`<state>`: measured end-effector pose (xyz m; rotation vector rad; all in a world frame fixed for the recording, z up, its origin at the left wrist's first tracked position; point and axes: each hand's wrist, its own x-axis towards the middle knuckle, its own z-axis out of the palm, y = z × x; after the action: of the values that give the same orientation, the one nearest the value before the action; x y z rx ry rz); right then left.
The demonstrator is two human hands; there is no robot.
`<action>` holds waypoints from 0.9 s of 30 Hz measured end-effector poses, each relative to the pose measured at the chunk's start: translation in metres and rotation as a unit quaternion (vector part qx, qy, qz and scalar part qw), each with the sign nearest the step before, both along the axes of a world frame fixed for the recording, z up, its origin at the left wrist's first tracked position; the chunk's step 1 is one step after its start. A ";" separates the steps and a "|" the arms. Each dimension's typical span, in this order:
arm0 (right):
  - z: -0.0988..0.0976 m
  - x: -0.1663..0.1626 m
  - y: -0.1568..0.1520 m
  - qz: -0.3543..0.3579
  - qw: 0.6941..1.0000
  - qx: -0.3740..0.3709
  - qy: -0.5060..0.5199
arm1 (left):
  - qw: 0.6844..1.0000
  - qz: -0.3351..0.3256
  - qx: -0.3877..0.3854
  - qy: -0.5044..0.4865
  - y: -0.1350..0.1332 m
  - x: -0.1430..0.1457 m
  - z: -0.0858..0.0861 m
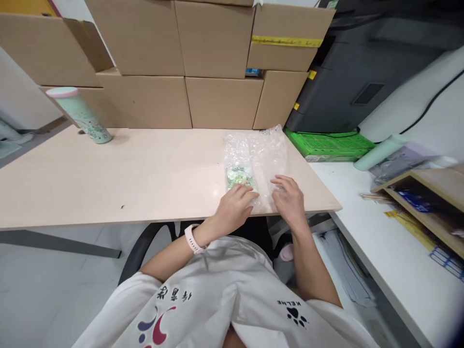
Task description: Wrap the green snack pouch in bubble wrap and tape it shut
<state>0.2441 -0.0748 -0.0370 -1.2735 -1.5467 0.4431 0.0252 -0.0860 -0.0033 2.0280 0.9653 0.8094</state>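
Observation:
A sheet of clear bubble wrap [268, 151] is spread near the right end of the table. A small green-and-white printed item [237, 175] lies at the left part of the wrap, its near portion covered by my fingers. Resting over that item, my left hand [235, 205] has its fingers stretched out; a pale wristband is on that wrist. My right hand [290, 199] is at the right part of the wrap, fingers loosely bent and apart, touching or just above the plastic.
Cardboard boxes [155, 101] are stacked along the back of the pale table [163, 174]. A mint tumbler [85, 116] stands at the left. To the right are a green crate [329, 145], a dark machine [337, 82], another mint bottle [380, 152] and a wooden shelf [431, 186].

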 end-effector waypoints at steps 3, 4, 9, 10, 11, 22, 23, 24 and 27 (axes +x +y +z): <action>-0.018 0.021 0.001 -0.065 0.998 0.018 0.009 | 0.996 -0.058 0.072 0.006 0.014 0.027 -0.009; -0.024 0.026 0.002 -0.078 0.997 0.018 0.001 | 0.992 -0.075 0.102 0.014 0.019 0.034 -0.013; -0.041 0.030 0.006 -0.101 0.994 0.006 -0.028 | 0.969 -0.049 0.169 0.171 0.032 0.040 -0.012; -0.042 0.030 0.007 -0.100 0.995 0.005 -0.027 | 0.969 -0.033 0.152 0.192 0.031 0.034 -0.008; -0.043 0.031 0.008 -0.097 0.995 0.004 -0.025 | 0.971 -0.015 0.132 0.199 0.029 0.026 -0.004; -0.052 0.031 0.010 -0.095 0.995 0.016 -0.032 | 0.896 0.390 0.185 0.105 -0.017 -0.094 -0.021; -0.052 0.029 0.011 -0.100 0.994 0.022 -0.039 | 0.904 0.369 0.185 0.116 -0.017 -0.093 -0.021; -0.052 0.028 0.011 -0.109 0.992 0.029 -0.048 | 0.912 0.341 0.186 0.132 -0.016 -0.090 -0.020; -0.051 0.030 0.012 -0.155 0.983 0.051 -0.088 | 0.916 0.280 0.214 0.195 -0.005 -0.079 -0.015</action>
<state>0.2741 -0.0624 -0.0883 -1.4743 -1.4602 0.0518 -0.0541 -0.0913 -0.0178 2.3710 1.7813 0.9937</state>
